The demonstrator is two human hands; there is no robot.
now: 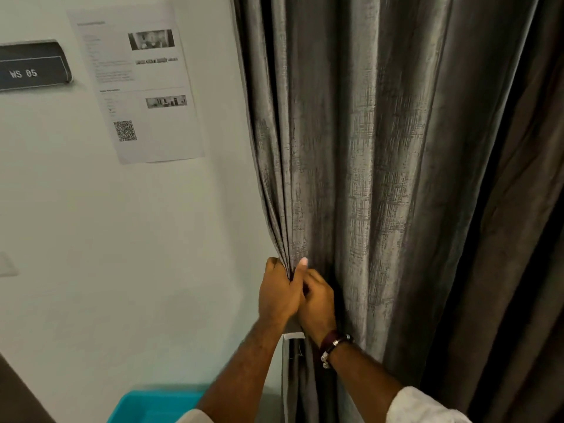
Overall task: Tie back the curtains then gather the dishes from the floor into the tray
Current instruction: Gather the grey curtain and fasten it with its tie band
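The curtain (381,178) fills the right of the frame, its long axis vertical, folds running top to bottom. Its left edge is bunched at lower centre, clamped by the left hand (279,293), with the right hand (317,303) curled on it just beside. If either grip loosens, the gathered folds could spread again. The tray (152,406) is seen at bottom left.
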